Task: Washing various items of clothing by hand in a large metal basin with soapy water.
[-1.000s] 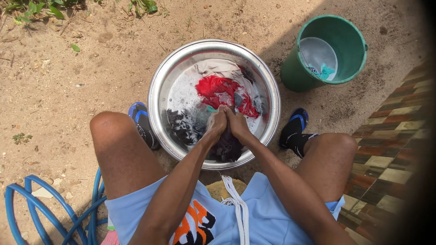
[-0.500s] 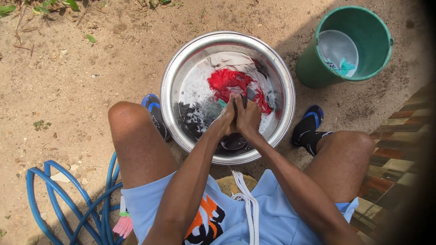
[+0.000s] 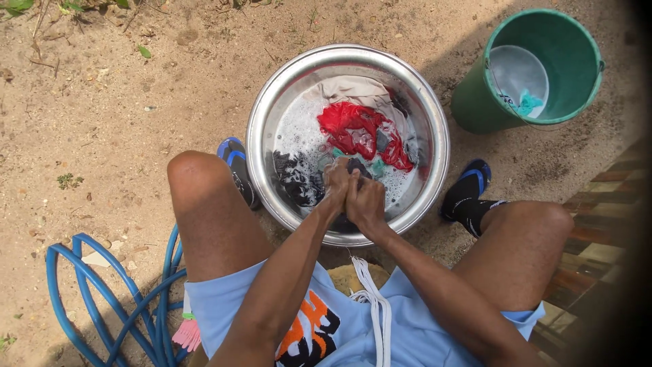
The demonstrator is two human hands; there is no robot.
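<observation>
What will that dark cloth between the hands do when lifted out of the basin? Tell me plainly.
The dark cloth, bunched between the left hand and right hand, would probably hang limp. It sits in sudsy water in the metal basin, so it is likely heavy for its size, dripping, and somewhat slippery.

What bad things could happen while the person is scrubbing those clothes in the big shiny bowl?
The metal basin sits on sandy ground, so splashed suds could make mud, or sand might get kicked in. The red garment soaks against the pale cloth and may stain it. Both hands, left hand and right hand, squeeze a dark garment near the close rim, so water could slosh onto the light blue shorts.
</observation>
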